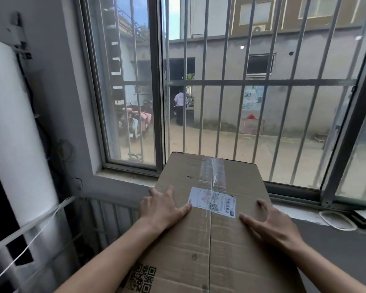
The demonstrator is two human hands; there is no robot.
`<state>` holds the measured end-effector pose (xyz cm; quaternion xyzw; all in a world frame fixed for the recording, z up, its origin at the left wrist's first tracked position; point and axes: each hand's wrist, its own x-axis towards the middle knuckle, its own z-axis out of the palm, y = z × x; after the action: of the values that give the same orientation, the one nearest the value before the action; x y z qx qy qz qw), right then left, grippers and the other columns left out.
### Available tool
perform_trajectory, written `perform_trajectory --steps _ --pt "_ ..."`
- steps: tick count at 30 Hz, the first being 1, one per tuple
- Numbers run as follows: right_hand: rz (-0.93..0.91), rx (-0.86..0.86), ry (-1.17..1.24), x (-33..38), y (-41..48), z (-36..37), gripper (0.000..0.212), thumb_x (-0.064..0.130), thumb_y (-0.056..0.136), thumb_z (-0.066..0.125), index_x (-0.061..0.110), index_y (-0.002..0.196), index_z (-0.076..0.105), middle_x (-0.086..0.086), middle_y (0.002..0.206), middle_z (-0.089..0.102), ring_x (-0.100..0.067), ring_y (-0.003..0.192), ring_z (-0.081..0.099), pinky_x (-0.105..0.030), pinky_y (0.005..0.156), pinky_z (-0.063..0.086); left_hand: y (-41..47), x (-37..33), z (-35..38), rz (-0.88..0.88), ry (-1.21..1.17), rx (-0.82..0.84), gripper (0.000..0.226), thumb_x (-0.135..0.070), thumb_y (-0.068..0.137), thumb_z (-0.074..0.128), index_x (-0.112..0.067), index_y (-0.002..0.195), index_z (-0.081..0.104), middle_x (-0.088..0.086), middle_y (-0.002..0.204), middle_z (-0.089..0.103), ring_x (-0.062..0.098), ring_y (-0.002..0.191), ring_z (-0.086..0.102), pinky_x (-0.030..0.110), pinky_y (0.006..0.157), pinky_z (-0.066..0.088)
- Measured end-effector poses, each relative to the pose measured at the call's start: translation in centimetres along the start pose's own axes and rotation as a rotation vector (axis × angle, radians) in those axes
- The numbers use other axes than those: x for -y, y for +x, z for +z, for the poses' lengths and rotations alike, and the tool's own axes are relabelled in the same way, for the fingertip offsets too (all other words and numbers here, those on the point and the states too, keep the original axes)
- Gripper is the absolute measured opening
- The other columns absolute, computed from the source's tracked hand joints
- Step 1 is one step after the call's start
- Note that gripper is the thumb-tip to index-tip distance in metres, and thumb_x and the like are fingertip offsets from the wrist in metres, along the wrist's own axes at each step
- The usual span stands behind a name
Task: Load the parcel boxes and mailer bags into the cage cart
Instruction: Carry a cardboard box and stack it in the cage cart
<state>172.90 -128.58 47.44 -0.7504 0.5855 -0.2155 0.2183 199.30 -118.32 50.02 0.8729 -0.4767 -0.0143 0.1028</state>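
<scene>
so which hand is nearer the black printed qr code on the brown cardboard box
Left: left hand rests beyond the black printed QR code; right hand lies farther, to its right.

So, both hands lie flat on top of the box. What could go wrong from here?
1. The left hand and right hand only press on top of the box, not under it, so it may slide or tip if moved.
2. Its far end points toward the window bars; a forward push might strike them.
</scene>
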Motion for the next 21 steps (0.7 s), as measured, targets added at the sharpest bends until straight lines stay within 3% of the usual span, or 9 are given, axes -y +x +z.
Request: perform_trajectory --steps 10,15,21 --pt "0.128 -0.033 -0.051 10.3 1.1 10.3 0.095 0.082 0.069 0.064 0.033 0.148 0.041 -0.006 0.134 0.062 -0.029 0.123 0.058 -0.041 0.101 0.047 8.7 12.6 0.6 0.075 -0.028 0.039 0.09 -0.086 0.078 0.045 -0.035 0.151 0.032 0.018 0.136 0.045 0.037 0.115 0.06 0.04 0.094 0.049" --pt "0.159 -0.054 -0.042 15.0 0.8 14.0 0.108 0.093 0.055 0.053 0.035 0.146 0.043 -0.003 0.131 0.064 -0.028 0.121 0.059 -0.043 0.102 0.047 11.5 18.2 -0.2 0.097 -0.031 0.048 0.091 -0.086 0.078 0.045 -0.035 0.152 0.032 0.017 0.136 0.044 0.037 0.116 0.06 0.04 0.093 0.049" --pt "0.175 -0.094 -0.009 17.9 -0.3 15.4 0.092 0.076 0.069 0.07 0.033 0.147 0.044 -0.002 0.14 0.06 -0.029 0.128 0.055 -0.042 0.105 0.044 12.4 20.9 -1.0 0.115 -0.023 0.042 0.093 -0.086 0.076 0.047 -0.036 0.153 0.03 0.019 0.14 0.043 0.038 0.118 0.059 0.041 0.095 0.049"
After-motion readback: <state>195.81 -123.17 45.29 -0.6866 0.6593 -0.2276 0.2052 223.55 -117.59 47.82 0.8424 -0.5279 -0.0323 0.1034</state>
